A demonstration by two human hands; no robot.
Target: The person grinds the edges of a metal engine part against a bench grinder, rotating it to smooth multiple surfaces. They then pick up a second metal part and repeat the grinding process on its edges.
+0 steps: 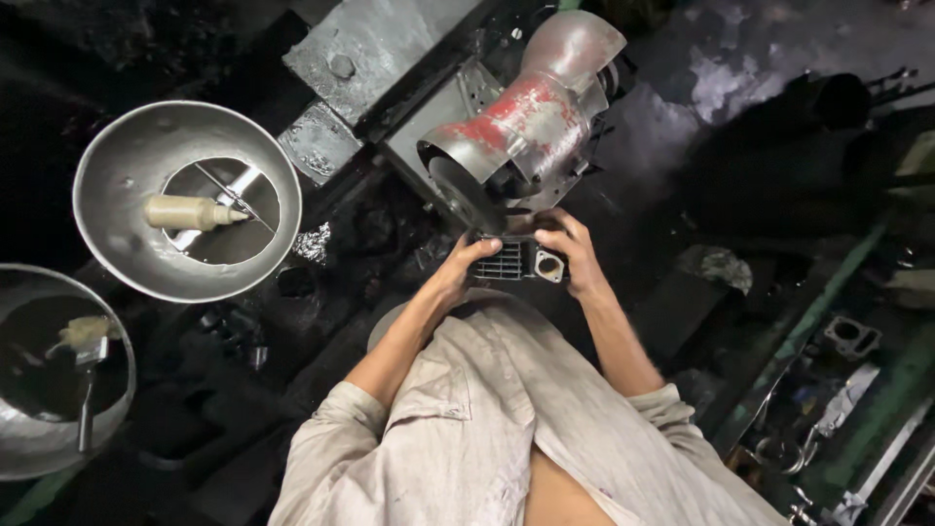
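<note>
Head view, looking straight down. Both hands gripped a small finned metal casting (518, 261) at the bottom of a grinder (526, 127), just under its dark wheel (466, 193). Left hand (460, 269) clasped the casting's left end, fingers curled over the top. Right hand (570, 251) closed round the right end, beside a square flange with a round bore. Whether the casting touched the wheel could not be told. Grinder housing was grey with worn red paint (flared guard at the far end). To the left sat a metal bowl (117, 166) holding a cream bottle (190, 212) lying in liquid. A second basin (29, 429) at the left edge held a brush (86, 375). Floor dark and greasy. Loose metal parts (849, 336) lay at right.
</note>
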